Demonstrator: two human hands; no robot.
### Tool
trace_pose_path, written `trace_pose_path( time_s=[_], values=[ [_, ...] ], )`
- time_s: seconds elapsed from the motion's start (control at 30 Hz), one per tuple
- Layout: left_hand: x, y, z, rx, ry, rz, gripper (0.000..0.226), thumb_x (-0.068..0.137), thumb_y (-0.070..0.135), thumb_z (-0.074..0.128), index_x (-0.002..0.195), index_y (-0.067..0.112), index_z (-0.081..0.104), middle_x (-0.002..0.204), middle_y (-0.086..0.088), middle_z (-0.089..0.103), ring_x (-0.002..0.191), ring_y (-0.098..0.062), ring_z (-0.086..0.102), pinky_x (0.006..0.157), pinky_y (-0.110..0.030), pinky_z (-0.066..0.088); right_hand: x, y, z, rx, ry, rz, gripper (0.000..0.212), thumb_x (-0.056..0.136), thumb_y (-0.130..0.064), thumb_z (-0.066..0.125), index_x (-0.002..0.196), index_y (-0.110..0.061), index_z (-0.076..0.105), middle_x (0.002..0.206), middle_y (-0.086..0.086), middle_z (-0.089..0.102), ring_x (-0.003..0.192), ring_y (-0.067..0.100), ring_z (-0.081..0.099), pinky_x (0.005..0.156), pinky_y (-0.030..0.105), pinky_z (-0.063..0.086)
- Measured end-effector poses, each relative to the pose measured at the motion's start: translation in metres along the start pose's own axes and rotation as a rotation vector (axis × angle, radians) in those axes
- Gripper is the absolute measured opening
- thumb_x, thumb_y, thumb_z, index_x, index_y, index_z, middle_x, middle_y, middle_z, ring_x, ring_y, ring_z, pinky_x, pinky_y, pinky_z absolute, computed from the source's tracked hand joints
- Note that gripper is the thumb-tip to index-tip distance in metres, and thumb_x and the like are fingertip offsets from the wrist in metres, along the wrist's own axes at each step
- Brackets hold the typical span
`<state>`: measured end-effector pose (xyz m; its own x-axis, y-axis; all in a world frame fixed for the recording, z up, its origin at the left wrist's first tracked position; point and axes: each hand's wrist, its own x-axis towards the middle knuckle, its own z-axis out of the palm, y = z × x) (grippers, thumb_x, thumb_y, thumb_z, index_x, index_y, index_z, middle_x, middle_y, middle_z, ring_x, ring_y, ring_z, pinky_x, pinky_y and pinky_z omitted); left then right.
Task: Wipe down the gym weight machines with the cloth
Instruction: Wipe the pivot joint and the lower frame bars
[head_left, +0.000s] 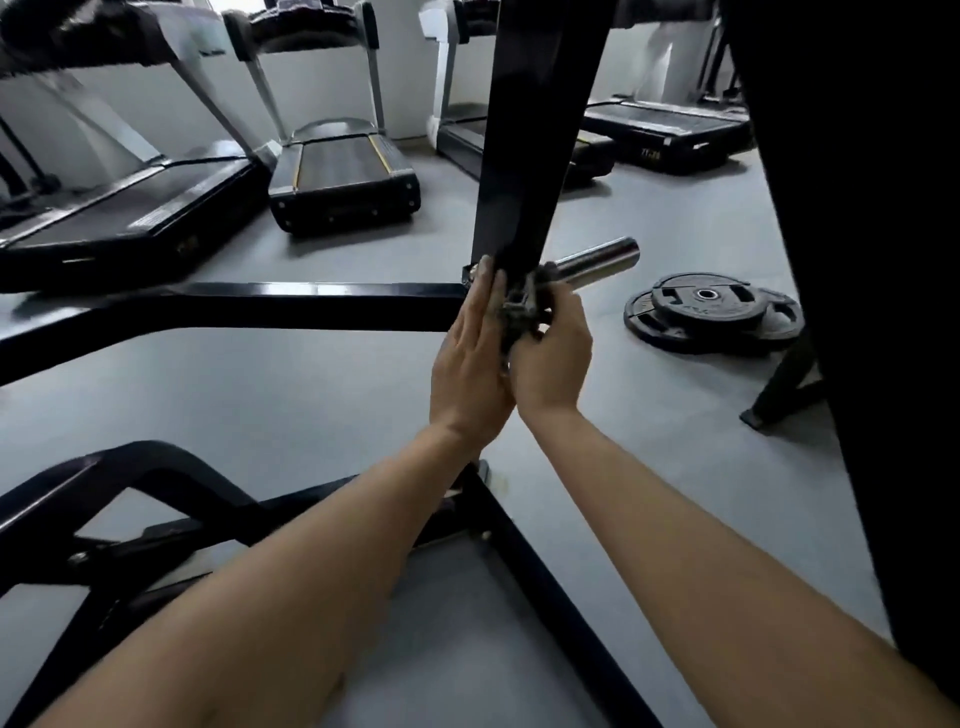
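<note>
A black upright post (524, 135) of the weight machine rises from a low black floor bar (260, 304). A chrome plate peg (597, 260) sticks out to the right at the post's foot. My left hand (470, 358) lies flat with straight fingers against the base of the post. My right hand (553, 351) curls its fingers round a small crumpled grey cloth (519, 309), pressed between both hands just below the peg. Most of the cloth is hidden by my fingers.
Two black weight plates (711, 312) lie stacked on the grey floor at the right. Several treadmills (343, 176) line the back wall. A wide black machine panel (872, 260) fills the right side. More black frame tubes (156, 499) cross the floor at the lower left.
</note>
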<state>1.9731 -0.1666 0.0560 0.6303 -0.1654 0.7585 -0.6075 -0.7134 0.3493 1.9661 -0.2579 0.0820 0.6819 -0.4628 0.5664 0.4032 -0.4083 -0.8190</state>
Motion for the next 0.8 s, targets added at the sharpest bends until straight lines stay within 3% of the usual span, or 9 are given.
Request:
trace_pose_path(
  time_s=[0.07, 0.17, 0.3, 0.37, 0.43, 0.53, 0.67, 0.8],
  values=[
    [-0.025, -0.017, 0.010, 0.067, 0.002, 0.046, 0.079, 0.091, -0.006, 0.064, 0.160, 0.008, 0.030, 0.170, -0.008, 0.022, 0.156, -0.024, 0.026, 0.122, -0.036, 0.034, -0.009, 0.024, 0.008, -0.059, -0.107, 0.051, 0.025, 0.089, -0.005, 0.062, 0.104, -0.025, 0.066, 0.102, -0.005, 0.065, 0.089, 0.016, 0.066, 0.078, 0.027, 0.053],
    [-0.063, -0.040, 0.021, 0.146, -0.094, -0.075, 0.082, 0.080, -0.015, 0.058, 0.154, 0.010, 0.033, 0.159, -0.009, 0.027, 0.143, -0.036, 0.041, 0.116, -0.047, 0.042, -0.014, 0.044, 0.009, -0.043, -0.201, 0.064, 0.025, 0.089, -0.005, 0.062, 0.097, -0.028, 0.065, 0.100, -0.008, 0.065, 0.089, 0.017, 0.067, 0.076, 0.045, 0.060],
    [-0.073, -0.083, 0.031, 0.055, -0.170, -0.487, 0.062, 0.078, -0.010, 0.048, 0.136, 0.011, 0.047, 0.138, -0.003, 0.043, 0.115, -0.024, 0.053, 0.095, -0.047, 0.053, -0.012, 0.056, 0.018, 0.054, -0.102, 0.050, 0.019, 0.092, -0.011, 0.071, 0.100, -0.027, 0.062, 0.105, -0.005, 0.067, 0.092, 0.016, 0.070, 0.072, 0.044, 0.063],
    [-0.077, -0.112, 0.041, 0.011, -0.246, -0.623, 0.062, 0.079, -0.008, 0.045, 0.136, 0.014, 0.048, 0.131, -0.001, 0.050, 0.113, -0.021, 0.055, 0.095, -0.046, 0.053, -0.015, 0.068, 0.029, 0.047, -0.073, 0.041, 0.022, 0.091, -0.013, 0.071, 0.097, -0.029, 0.058, 0.103, -0.003, 0.066, 0.090, 0.017, 0.069, 0.068, 0.044, 0.062],
    [-0.084, -0.135, 0.054, 0.015, -0.439, -0.625, 0.072, 0.079, -0.007, 0.044, 0.146, 0.018, 0.043, 0.138, -0.001, 0.051, 0.122, -0.021, 0.054, 0.099, -0.046, 0.050, -0.021, 0.082, 0.036, 0.047, -0.067, 0.046, 0.024, 0.088, -0.012, 0.069, 0.095, -0.031, 0.055, 0.101, -0.004, 0.065, 0.088, 0.019, 0.069, 0.066, 0.045, 0.061],
    [-0.098, -0.168, 0.081, 0.001, -0.668, -0.656, 0.092, 0.080, -0.004, 0.047, 0.162, 0.029, 0.022, 0.158, 0.004, 0.042, 0.138, -0.021, 0.047, 0.107, -0.045, 0.048, -0.034, 0.117, 0.051, 0.020, -0.098, 0.101, 0.017, 0.085, -0.014, 0.067, 0.093, -0.026, 0.058, 0.098, -0.006, 0.065, 0.087, 0.017, 0.069, 0.067, 0.046, 0.060],
    [-0.119, -0.198, 0.104, -0.090, -0.700, -0.749, 0.110, 0.079, -0.004, 0.047, 0.160, 0.051, -0.002, 0.163, 0.009, 0.039, 0.139, -0.020, 0.049, 0.102, -0.040, 0.052, -0.059, 0.170, 0.076, -0.050, -0.124, 0.204, 0.016, 0.082, -0.012, 0.068, 0.086, -0.024, 0.059, 0.088, -0.007, 0.068, 0.075, 0.014, 0.069, 0.062, 0.046, 0.058],
    [-0.140, -0.215, 0.125, -0.188, -0.699, -0.860, 0.109, 0.076, -0.004, 0.042, 0.159, 0.054, 0.002, 0.162, 0.008, 0.041, 0.124, -0.023, 0.062, 0.082, -0.035, 0.056, -0.082, 0.219, 0.101, -0.085, -0.179, 0.323, 0.017, 0.082, -0.007, 0.068, 0.087, -0.023, 0.063, 0.086, -0.011, 0.070, 0.073, 0.012, 0.070, 0.063, 0.045, 0.061]
  ],
)
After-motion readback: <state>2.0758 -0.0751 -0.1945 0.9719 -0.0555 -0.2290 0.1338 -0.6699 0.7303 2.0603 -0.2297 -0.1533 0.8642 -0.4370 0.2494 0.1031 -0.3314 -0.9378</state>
